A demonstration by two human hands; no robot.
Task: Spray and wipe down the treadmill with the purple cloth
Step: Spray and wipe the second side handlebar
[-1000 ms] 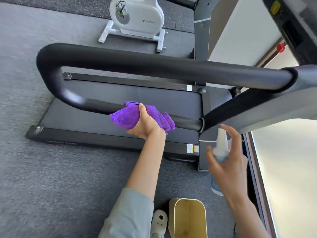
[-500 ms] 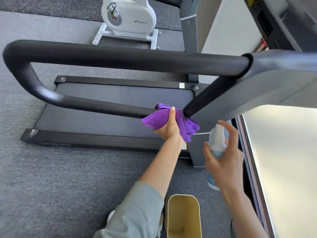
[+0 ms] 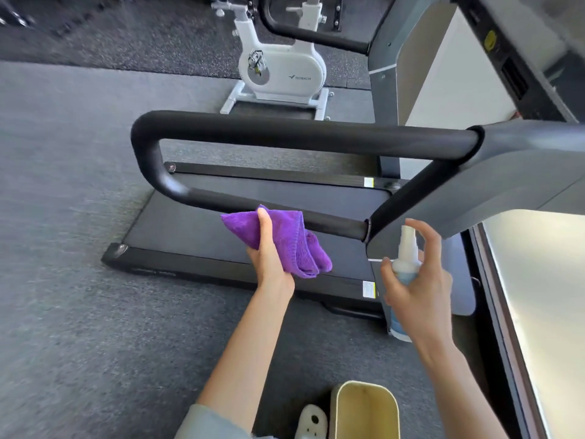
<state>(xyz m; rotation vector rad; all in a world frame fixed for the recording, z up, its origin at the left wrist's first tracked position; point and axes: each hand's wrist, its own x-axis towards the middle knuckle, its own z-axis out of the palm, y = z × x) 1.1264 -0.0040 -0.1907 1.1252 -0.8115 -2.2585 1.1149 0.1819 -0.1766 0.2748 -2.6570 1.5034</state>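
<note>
From where I sit, the far left is grey carpeted floor [image 3: 63, 280], with the black treadmill [image 3: 196, 245] deck lying flat on it. Its padded black handrail [image 3: 285, 131] loops out over the deck, the lower bar running back toward the grey upright. Behind it, further off, stands a white exercise bike [image 3: 285, 74].

My left hand [image 3: 269, 258] has its grip closed around the purple cloth [image 3: 285, 236]; the thumb lies up along the front of the bunched fabric. The cloth's upper edge touches the lower bar of the handrail, and the rest hangs down over the deck.

At the bottom edge I see a pale yellow bin [image 3: 364, 410], with a white shoe [image 3: 311, 423] just beside it on its left.

Further right, my right hand [image 3: 418, 289] has its grip wrapped around the spray bottle [image 3: 406, 264], held upright near the grey upright, index finger arched above the white nozzle. I cannot tell if that finger touches the nozzle. A bright pale surface [image 3: 538, 312] fills the far right.
</note>
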